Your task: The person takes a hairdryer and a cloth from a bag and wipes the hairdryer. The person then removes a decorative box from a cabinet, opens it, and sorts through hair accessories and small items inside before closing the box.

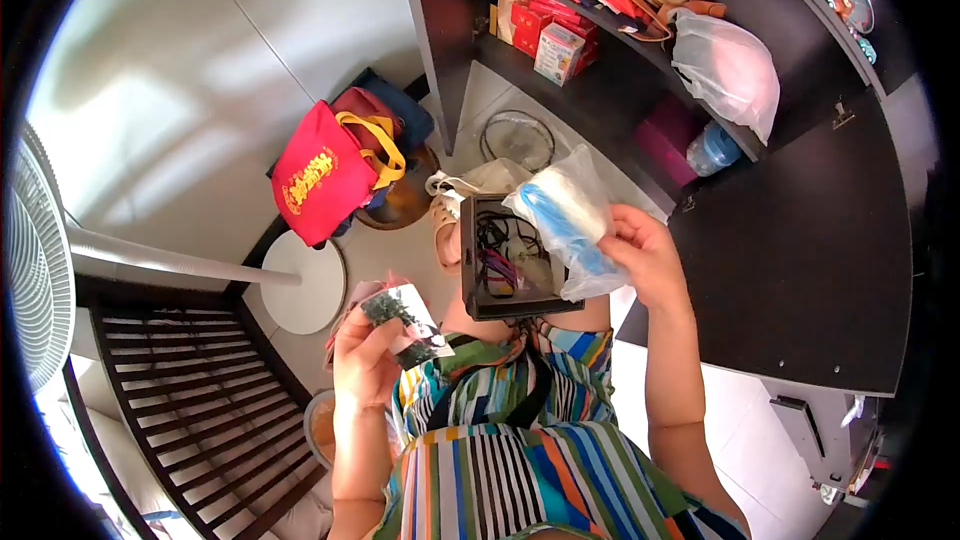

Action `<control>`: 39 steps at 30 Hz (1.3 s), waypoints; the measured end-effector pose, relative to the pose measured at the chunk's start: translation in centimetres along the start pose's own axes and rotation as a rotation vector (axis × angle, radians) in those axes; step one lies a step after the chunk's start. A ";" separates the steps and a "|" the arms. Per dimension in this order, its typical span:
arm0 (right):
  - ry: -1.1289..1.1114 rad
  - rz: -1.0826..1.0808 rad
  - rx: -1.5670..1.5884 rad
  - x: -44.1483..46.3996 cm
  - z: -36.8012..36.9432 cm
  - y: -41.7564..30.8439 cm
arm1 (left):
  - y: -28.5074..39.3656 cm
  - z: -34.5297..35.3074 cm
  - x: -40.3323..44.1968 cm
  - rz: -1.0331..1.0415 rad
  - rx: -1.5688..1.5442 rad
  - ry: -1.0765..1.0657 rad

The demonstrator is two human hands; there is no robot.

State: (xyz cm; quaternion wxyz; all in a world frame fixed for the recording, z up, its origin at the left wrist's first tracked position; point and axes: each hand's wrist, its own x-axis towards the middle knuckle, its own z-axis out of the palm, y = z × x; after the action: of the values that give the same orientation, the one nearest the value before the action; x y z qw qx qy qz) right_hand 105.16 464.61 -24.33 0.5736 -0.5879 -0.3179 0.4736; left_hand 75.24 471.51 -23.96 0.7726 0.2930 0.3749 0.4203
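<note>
My left hand [366, 355] is closed on a small photograph [412, 325] that shows dark green foliage. Between finger and thumb, my right hand [645, 252] pinches a clear plastic bag [590, 285] with something blue and white inside. That bag hangs over the right edge of a dark open box [472, 265], which rests at my knees. Inside the box lie tangled black cables [503, 235] and some purple cords; its right part is hidden by the bag.
An open dark cabinet [800, 270] with filled shelves stands to the right. Ahead on the left are a red tote bag [318, 175] and a round white fan base [300, 285]. A slatted dark wooden rail [200, 410] runs along the lower left.
</note>
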 end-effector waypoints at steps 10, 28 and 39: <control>0.331 -0.401 0.225 0.3 4.2 -2.2 | -0.9 1.7 0.2 0.077 0.065 -0.049; -0.585 -0.798 -1.442 2.8 5.1 2.2 | 0.1 -2.8 0.7 -0.080 -0.197 0.030; -0.099 -0.149 -0.201 4.0 3.4 -2.8 | -0.4 -3.5 1.7 -0.020 -0.113 0.102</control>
State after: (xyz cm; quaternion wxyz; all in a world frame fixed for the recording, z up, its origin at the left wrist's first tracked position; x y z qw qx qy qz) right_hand 103.86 469.96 -21.96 0.5292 -0.5930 -0.4345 0.4237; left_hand 73.14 473.30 -26.79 0.7719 0.2233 0.3924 0.4475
